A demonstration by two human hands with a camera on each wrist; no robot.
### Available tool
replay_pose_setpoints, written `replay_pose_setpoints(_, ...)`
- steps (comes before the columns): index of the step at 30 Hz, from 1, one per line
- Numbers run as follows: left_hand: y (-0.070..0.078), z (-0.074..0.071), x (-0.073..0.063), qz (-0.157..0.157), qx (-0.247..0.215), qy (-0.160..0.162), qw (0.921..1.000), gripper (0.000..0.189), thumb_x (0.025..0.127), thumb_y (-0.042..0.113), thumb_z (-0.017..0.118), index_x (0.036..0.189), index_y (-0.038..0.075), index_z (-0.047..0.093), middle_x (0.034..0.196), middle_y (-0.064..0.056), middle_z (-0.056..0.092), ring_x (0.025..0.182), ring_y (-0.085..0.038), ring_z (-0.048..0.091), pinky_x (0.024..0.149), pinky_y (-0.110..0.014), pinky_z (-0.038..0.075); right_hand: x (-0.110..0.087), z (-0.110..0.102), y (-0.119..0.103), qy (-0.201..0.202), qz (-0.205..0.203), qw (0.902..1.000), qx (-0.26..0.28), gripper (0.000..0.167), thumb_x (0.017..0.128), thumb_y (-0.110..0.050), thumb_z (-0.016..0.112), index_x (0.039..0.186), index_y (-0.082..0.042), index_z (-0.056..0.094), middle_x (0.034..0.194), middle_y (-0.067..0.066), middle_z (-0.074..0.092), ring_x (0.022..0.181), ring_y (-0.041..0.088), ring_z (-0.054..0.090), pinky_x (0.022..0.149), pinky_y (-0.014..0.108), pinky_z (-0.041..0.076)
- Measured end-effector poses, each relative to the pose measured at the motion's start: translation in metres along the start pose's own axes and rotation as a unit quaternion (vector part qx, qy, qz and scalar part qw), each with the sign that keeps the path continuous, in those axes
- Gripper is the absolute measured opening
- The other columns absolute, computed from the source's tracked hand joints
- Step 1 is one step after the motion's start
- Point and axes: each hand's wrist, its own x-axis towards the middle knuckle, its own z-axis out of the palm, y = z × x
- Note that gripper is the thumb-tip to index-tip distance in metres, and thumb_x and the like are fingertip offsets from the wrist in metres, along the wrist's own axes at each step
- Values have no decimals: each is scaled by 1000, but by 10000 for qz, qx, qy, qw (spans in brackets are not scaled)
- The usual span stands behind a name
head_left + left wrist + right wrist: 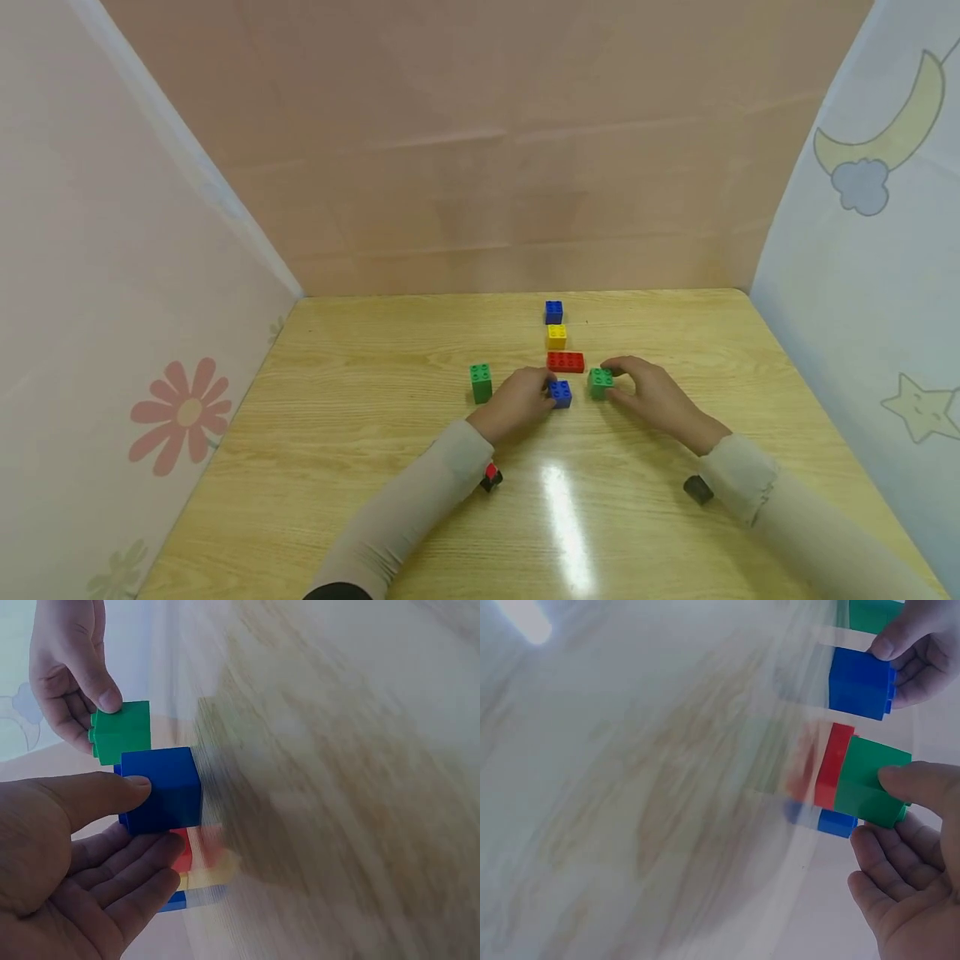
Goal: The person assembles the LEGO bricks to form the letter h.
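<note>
My left hand (519, 400) pinches a blue toy building block (559, 394) between thumb and fingers. The left wrist view shows the thumb on the near side of this blue block (163, 789). To its right, my right hand (651, 396) pinches a green building block (601, 383). In the right wrist view the thumb lies on the green block (871, 781) with fingers behind it. A gap separates the two held blocks. Just behind them lies a long red block (566, 362); beyond it are a yellow block (557, 337) and another blue block (553, 312).
A taller green block (481, 383) stands left of my left hand on the wooden table (360, 400). A small black and red object (491, 477) shows beside the left sleeve, and a dark object (698, 489) by the right sleeve. Cloth walls enclose the back and sides.
</note>
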Motion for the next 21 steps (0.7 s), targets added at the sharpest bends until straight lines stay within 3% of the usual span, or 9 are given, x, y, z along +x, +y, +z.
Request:
replay_pose_setpoints(6, -2, -2, -3, -92, -150, -123, 9998, 35, 91, 26, 71, 123, 14, 63, 108, 5, 64, 96, -7, 59, 85, -27, 52, 0, 0, -11, 11, -71, 9999, 114, 43, 93, -21, 69, 131, -7, 56, 124, 11, 61, 113, 33, 58, 95, 55, 46)
replay_pose_setpoints(21, -9, -4, -10, 138, -242, -244, 9993, 37, 91, 23, 72, 124, 10, 64, 106, 4, 67, 93, -6, 60, 83, -24, 52, -4, 1, -41, 107, -427, 9986, 281, 41, 91, -22, 71, 128, -10, 58, 124, 7, 61, 112, 32, 59, 93, 54, 48)
